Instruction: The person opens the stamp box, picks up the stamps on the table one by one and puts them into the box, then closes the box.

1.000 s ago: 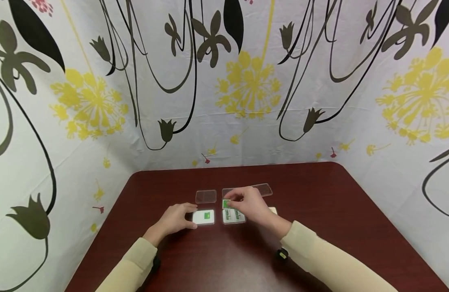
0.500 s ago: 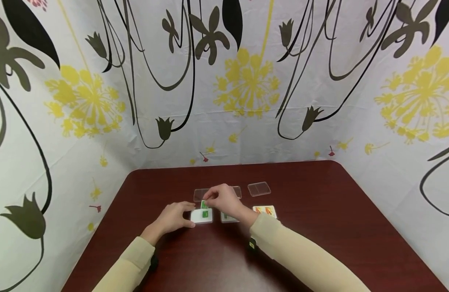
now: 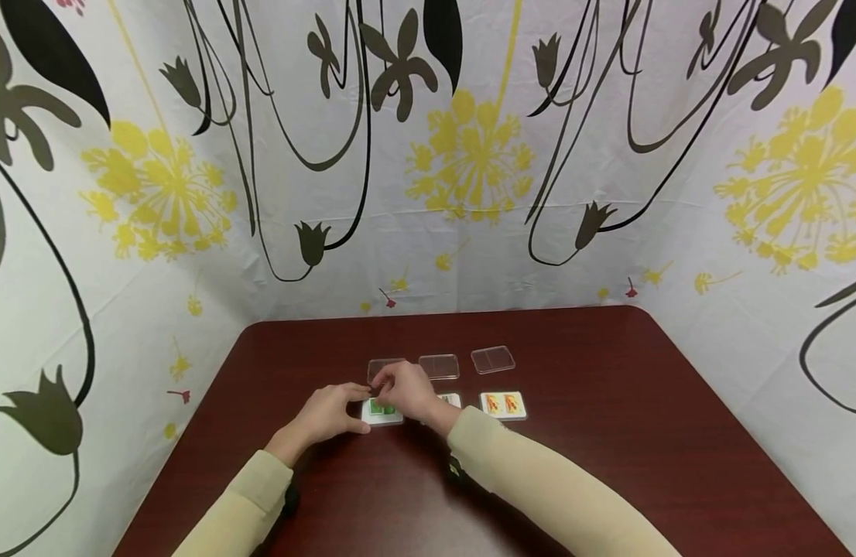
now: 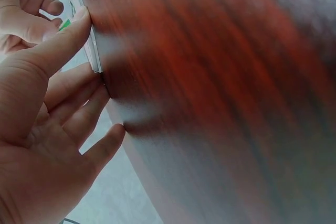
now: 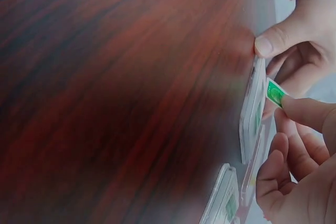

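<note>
Near the middle of the table lies a shallow white case (image 3: 382, 420) with green pictures on top. My left hand (image 3: 322, 410) grips it by the left side, thumb at the near edge and fingers at the far edge. My right hand (image 3: 409, 391) is over the same case. In the right wrist view, its thumb and finger pinch a small green-and-white card (image 5: 275, 93) just above the case's top face, tilted to it. From the head camera, the right hand hides most of that card. In the left wrist view, only a bit of green card (image 4: 64, 24) shows between the hands.
A second white case (image 3: 453, 400) lies partly behind the right wrist. Farther right is a white case with orange pictures (image 3: 503, 404). Behind the cases lie clear plastic lids: one left (image 3: 386, 363), one middle (image 3: 438, 367), one right (image 3: 493, 359). A patterned cloth (image 3: 470, 263) hangs behind the table.
My right hand has carried the small green card leftward from the middle case to the left case and lowered it there. The left hand stays at the left case.
</note>
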